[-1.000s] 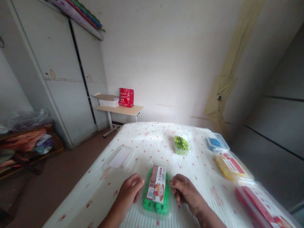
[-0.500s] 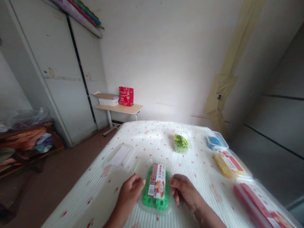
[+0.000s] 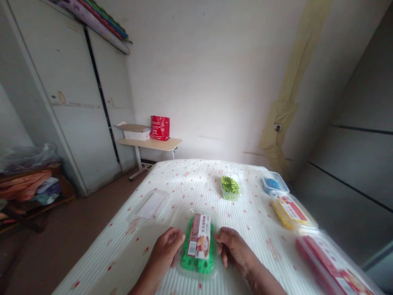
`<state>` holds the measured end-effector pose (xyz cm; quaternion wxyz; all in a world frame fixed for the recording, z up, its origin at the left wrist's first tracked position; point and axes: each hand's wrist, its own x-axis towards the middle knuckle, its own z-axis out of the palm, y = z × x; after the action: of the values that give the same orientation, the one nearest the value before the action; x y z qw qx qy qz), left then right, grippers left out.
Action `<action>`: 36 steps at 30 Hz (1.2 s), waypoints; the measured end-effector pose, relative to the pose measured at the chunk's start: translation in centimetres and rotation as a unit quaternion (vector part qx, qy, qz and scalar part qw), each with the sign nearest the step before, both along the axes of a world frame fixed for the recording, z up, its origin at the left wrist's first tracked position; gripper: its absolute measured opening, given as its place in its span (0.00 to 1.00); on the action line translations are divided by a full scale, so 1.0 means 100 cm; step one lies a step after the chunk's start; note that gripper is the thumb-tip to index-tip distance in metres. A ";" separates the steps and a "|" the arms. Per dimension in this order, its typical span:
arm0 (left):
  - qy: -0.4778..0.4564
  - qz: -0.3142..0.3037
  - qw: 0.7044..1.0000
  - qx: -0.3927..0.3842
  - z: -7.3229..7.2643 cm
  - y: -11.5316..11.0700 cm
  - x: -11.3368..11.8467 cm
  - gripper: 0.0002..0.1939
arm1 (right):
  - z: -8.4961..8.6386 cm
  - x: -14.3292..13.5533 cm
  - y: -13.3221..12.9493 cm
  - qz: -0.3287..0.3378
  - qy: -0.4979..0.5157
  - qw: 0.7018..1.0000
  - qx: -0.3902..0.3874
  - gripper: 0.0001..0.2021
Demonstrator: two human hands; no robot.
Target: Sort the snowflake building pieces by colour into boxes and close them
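Observation:
In front of me lies a clear plastic box (image 3: 187,259) with green pieces inside and a printed label (image 3: 200,237) on its lid. My left hand (image 3: 166,248) pinches the left edge of this box, thumb and fingers together. On the opposite side my right hand (image 3: 236,247) is closed at the right edge, its lower fingers curled. A clear lid (image 3: 151,205) with a white label lies flat to the left. Farther back sits a small clear tub (image 3: 233,196) holding light green pieces (image 3: 229,185).
Along the right edge of the bed-like surface (image 3: 196,172) stand a tub with blue contents (image 3: 272,184), a labelled box of yellow pieces (image 3: 285,213) and a box of pink-red pieces (image 3: 313,254). Beyond, a small table (image 3: 168,144) carries a red bag (image 3: 160,128) and a white carton (image 3: 136,135).
The view has shifted slightly, so everything sits a little farther left. Both hands keep the same hold at the sides of the green-filled box.

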<state>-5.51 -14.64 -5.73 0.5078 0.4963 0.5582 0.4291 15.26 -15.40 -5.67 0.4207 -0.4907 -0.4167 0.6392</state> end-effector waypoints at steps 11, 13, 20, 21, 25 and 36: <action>-0.006 0.002 1.000 0.001 0.000 -0.001 0.001 0.16 | 0.005 0.001 0.004 -0.029 -0.034 0.999 -0.016 0.15; 0.000 0.003 1.000 0.002 -0.001 0.000 0.001 0.16 | 0.010 0.000 0.012 -0.066 -0.058 0.996 -0.015 0.14; 0.012 0.009 1.000 0.026 -0.004 0.004 0.003 0.15 | 0.008 -0.003 0.054 -0.121 -0.034 0.991 -0.035 0.13; 0.015 0.009 1.000 0.021 -0.005 0.005 0.003 0.15 | 0.005 -0.004 0.058 -0.119 -0.029 0.992 -0.037 0.13; 0.017 -0.004 1.000 -0.002 -0.009 0.008 0.002 0.14 | -0.001 -0.005 0.067 -0.113 -0.024 0.992 -0.040 0.10; 0.026 -0.010 0.999 0.014 -0.008 0.011 0.001 0.13 | 0.002 -0.006 0.068 -0.117 -0.035 0.992 -0.022 0.09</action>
<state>-5.38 -13.58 -6.49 0.4903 0.5204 0.5599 0.4186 14.64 -8.64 -5.50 0.4668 -0.5679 -0.3563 0.5768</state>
